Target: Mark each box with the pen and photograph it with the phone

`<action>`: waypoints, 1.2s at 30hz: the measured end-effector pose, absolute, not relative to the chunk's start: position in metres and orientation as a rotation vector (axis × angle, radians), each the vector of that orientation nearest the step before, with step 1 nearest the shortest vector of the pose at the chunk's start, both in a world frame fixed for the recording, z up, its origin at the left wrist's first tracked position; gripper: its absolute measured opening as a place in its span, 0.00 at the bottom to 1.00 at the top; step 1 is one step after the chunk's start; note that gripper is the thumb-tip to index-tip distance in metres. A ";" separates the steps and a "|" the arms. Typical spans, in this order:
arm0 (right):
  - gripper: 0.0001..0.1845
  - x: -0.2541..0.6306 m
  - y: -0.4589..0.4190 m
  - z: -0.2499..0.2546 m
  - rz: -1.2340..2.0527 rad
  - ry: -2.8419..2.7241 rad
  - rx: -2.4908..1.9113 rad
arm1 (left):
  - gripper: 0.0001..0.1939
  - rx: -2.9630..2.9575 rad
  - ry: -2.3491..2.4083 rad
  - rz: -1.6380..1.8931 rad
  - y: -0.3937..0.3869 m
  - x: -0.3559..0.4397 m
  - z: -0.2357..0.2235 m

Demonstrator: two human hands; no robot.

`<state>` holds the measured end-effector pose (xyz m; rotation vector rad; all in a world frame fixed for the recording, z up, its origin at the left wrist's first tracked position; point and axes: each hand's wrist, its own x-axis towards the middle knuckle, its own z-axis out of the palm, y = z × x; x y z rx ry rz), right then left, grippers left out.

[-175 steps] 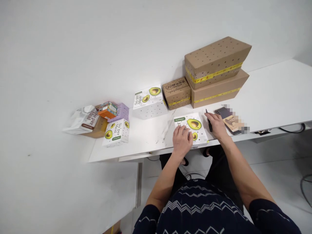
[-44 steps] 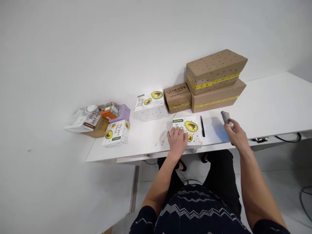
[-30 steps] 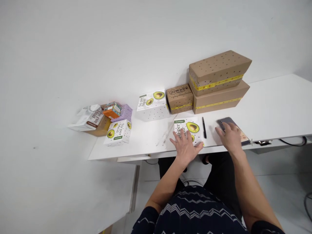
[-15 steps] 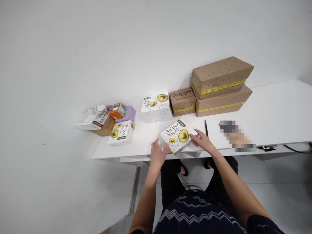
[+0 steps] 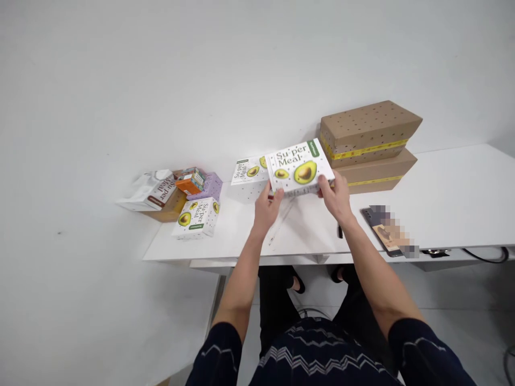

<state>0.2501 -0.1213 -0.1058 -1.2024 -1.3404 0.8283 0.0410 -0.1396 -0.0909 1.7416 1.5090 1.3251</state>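
Observation:
A white carton with avocado pictures and "Su·per Meal" lettering (image 5: 298,164) is held up above the table. My left hand (image 5: 267,210) grips its lower left corner, and my right hand (image 5: 337,197) has hold of its lower right corner. Behind it, partly covered, stands another white avocado carton (image 5: 247,174). The small brown box beside that one is hidden by the raised carton. Under my right wrist only the end of a black pen (image 5: 340,232) shows. To the right lies a phone (image 5: 382,230), partly pixelated.
Two brown cardboard boxes with yellow tape (image 5: 368,131) are stacked by the wall. At the left end of the white table (image 5: 237,236) sit a smaller avocado carton (image 5: 197,219), a purple box (image 5: 211,186), an orange box (image 5: 190,181) and a white "Su·per Meal" package (image 5: 151,190).
The phone was put down on the table after being held in my right hand. The avocado carton was turned and then lifted off the table with both hands.

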 end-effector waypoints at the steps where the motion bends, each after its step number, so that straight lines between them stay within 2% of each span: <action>1: 0.32 0.249 -0.107 -0.104 0.720 -1.343 -1.260 | 0.24 1.746 1.510 1.340 -0.117 0.042 -0.088; 5: 0.39 0.237 -0.071 -0.110 0.572 -1.370 -1.278 | 0.20 1.640 1.491 1.334 -0.047 0.055 -0.089; 8: 0.41 0.227 -0.069 -0.122 0.573 -1.417 -1.173 | 0.23 1.609 1.411 1.404 -0.031 0.063 -0.099; 11: 0.37 0.223 -0.089 -0.138 0.664 -1.428 -1.097 | 0.24 1.686 1.468 1.438 -0.050 0.046 -0.113; 14: 0.28 0.230 -0.130 -0.163 0.888 -1.414 -1.048 | 0.21 1.859 1.832 1.345 -0.089 -0.010 -0.125; 16: 0.24 0.236 -0.165 -0.182 1.076 -1.384 -1.051 | 0.25 1.801 2.286 1.139 -0.117 -0.066 -0.129; 19: 0.20 0.241 -0.210 -0.206 1.312 -1.361 -1.123 | 0.41 1.503 2.765 0.606 -0.150 -0.154 -0.131; 21: 0.17 0.240 -0.227 -0.215 1.328 -1.337 -1.166 | 0.46 1.362 2.766 0.323 -0.163 -0.199 -0.129; 24: 0.17 0.238 -0.232 -0.217 1.330 -1.269 -1.233 | 0.47 1.182 2.642 0.180 -0.169 -0.235 -0.126; 29: 0.19 0.235 -0.228 -0.215 1.332 -1.196 -1.275 | 0.43 1.361 2.583 0.163 -0.174 -0.219 -0.132; 33: 0.21 0.233 -0.227 -0.215 1.342 -1.193 -1.288 | 0.39 1.749 2.433 0.185 -0.202 -0.158 -0.145; 36: 0.25 0.231 -0.225 -0.211 1.359 -1.194 -1.339 | 0.42 2.005 2.145 0.162 -0.228 -0.098 -0.152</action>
